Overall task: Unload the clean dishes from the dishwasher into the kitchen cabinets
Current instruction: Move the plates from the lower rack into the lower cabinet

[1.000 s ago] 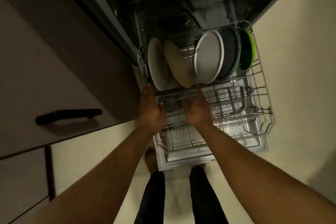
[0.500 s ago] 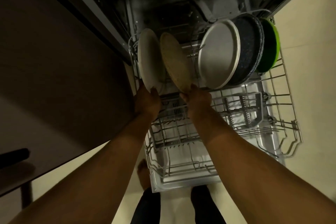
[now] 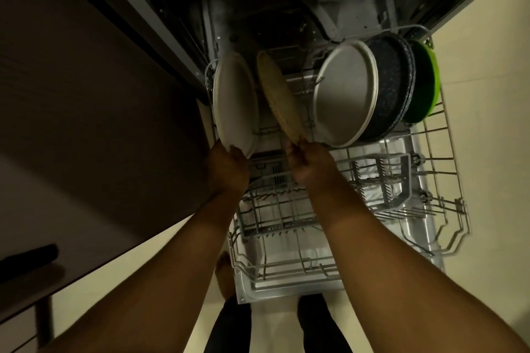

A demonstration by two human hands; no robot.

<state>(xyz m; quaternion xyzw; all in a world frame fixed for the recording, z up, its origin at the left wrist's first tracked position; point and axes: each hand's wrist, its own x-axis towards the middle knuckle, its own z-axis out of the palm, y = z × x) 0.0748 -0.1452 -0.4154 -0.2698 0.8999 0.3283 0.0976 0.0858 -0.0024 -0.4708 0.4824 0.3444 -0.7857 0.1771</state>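
Presently held: two plates, both standing on edge at the far left of the pulled-out lower rack (image 3: 447,152).

Item 1, white plate (image 3: 233,103): its near rim is gripped by the left hand (image 3: 226,166), fingers curled over the edge.

Item 2, tan plate (image 3: 279,97): just right of the left hand's grip, tilted, face turned rightward. Its near edge is pinched by the right hand (image 3: 308,163), fingertips closed on the rim. The two hands sit close together, a narrow gap of rack wire between them.

Item 3, grey plate (image 3: 344,94): right of and beyond the right hand's grip, upright, facing the hands, untouched.

Item 4, dark speckled dish (image 3: 395,89): directly behind the grey plate, touching or nearly so; cannot tell which.

Item 5, green plate (image 3: 424,86): behind the dark dish, at the rack's far right corner.

Item 6, cutlery basket (image 3: 384,178): right of the right wrist, seated in the rack.

Surrounds: dishwasher tub (image 3: 329,8) beyond both grips; brown cabinet front (image 3: 86,123) left of the left hand; pale floor (image 3: 487,94) to the right; a bare foot (image 3: 225,275) below the left forearm.
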